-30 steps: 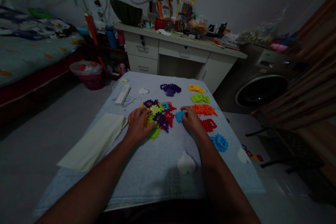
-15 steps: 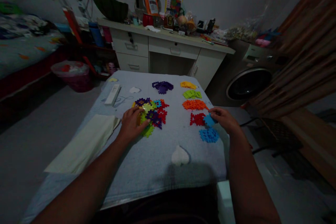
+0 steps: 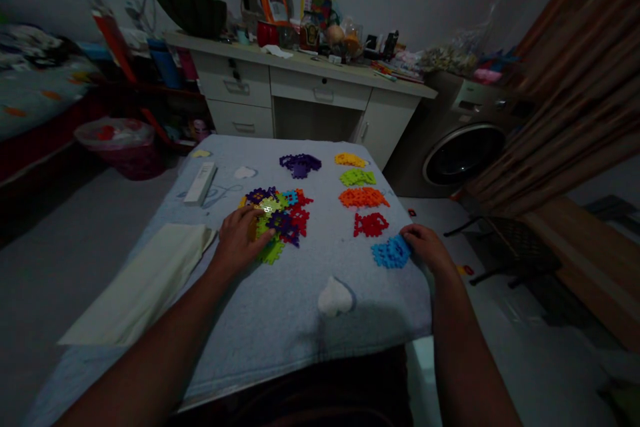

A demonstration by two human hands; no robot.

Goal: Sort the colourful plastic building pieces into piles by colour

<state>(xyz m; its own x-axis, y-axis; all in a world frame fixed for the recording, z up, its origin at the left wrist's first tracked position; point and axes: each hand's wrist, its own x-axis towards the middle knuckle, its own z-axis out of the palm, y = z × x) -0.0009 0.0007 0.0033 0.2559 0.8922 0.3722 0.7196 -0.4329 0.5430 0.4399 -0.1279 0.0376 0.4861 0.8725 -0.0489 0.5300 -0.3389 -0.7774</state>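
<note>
My left hand (image 3: 241,238) rests on the left side of a mixed pile of plastic interlocking pieces, thumb and fingers apart. In that pile are a yellow-green piece (image 3: 271,205), a dark purple piece (image 3: 281,221) and red pieces (image 3: 301,219). At the table's right side, my right hand (image 3: 423,244) has its fingertips closed at the edge of a blue interlocking piece (image 3: 403,246) on the blue pile (image 3: 387,254). Just beyond lies a red pile (image 3: 371,224). Farther back are orange (image 3: 363,197), light green (image 3: 357,177) and yellow (image 3: 350,159) piles.
A purple pile (image 3: 300,165) lies toward the table's far edge. A long white box (image 3: 200,183) and a folded pale cloth (image 3: 143,283) are on the left. The cloth-covered table (image 3: 280,313) faces a cluttered desk (image 3: 320,90), with a washing machine (image 3: 457,143) beyond its right side.
My right hand has brought the blue piece from beside the red pile down onto the blue pile. My left hand stays at the mixed pile. The view has shifted slightly to the right.
</note>
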